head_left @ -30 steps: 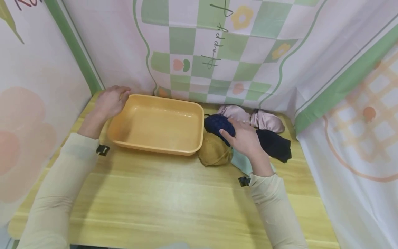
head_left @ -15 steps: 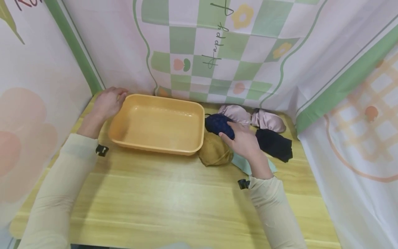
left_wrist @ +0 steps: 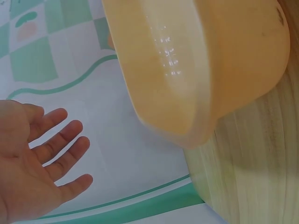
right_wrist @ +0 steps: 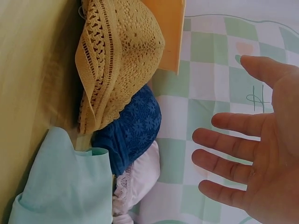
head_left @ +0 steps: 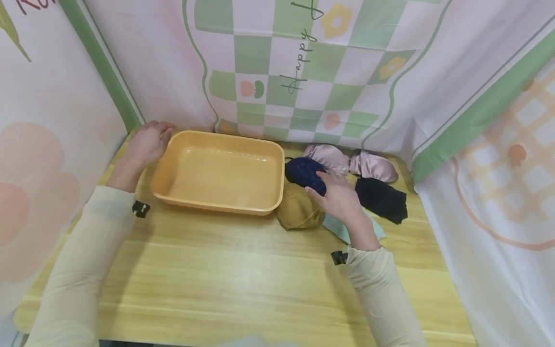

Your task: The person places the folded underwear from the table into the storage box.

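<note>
Printed cloth [head_left: 269,58] hangs behind and at both sides of a wooden desk [head_left: 243,279], where soft clothes sit bunched near the right hand [head_left: 340,196]. Just ahead of its fingertips lies a navy bra [head_left: 302,171], with a mustard bra [head_left: 298,208] on that hand's left, nearer the person. Beyond the hand is a pink bra [head_left: 374,166]; to its right, a black cloth [head_left: 381,199]; beneath the wrist, a pale green cloth [head_left: 338,227]. A yellow tray [head_left: 225,180] stands between the two hands.

Crowding looks like the main risk: a pinch at the navy bra could catch the mustard or pink one too, since they sit so close that an edge or strap might come along. Padded cups could also fold or slip if grabbed only at the rim. Nothing steadies the tray, so a knock or a snagged strap might shift it.

As for the right hand, its fingers and thumb are spread wide, gripping nothing; the right wrist view shows a gap between fingertips and fabric. Beside the tray's far corner, the left hand [head_left: 147,143] is relaxed, fingers loosely extended, holding nothing and not touching the rim.
</note>
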{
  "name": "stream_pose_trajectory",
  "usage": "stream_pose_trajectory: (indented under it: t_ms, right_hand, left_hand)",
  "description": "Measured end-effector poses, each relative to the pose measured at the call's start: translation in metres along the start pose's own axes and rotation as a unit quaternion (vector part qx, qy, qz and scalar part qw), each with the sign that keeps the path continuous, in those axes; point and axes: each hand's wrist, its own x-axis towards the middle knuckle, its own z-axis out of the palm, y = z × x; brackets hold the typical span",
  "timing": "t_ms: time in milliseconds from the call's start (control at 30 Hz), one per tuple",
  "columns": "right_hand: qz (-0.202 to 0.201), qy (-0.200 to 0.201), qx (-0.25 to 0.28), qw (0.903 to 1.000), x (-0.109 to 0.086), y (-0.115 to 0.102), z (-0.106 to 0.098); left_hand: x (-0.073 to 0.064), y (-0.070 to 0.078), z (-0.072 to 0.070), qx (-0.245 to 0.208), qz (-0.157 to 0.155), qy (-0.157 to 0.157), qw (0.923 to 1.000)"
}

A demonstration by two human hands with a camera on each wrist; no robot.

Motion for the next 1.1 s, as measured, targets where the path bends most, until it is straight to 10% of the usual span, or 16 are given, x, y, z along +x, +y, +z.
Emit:
stream_pose_trajectory:
  t_ms: [1100]
  right_hand:
    - [-0.012, -0.007, 0.001, 0.9999, -0.007, -0.002, 0.015]
  left_hand:
    - [0.005, -0.023, 0.011, -0.022, -0.026, 0.035, 0.9988]
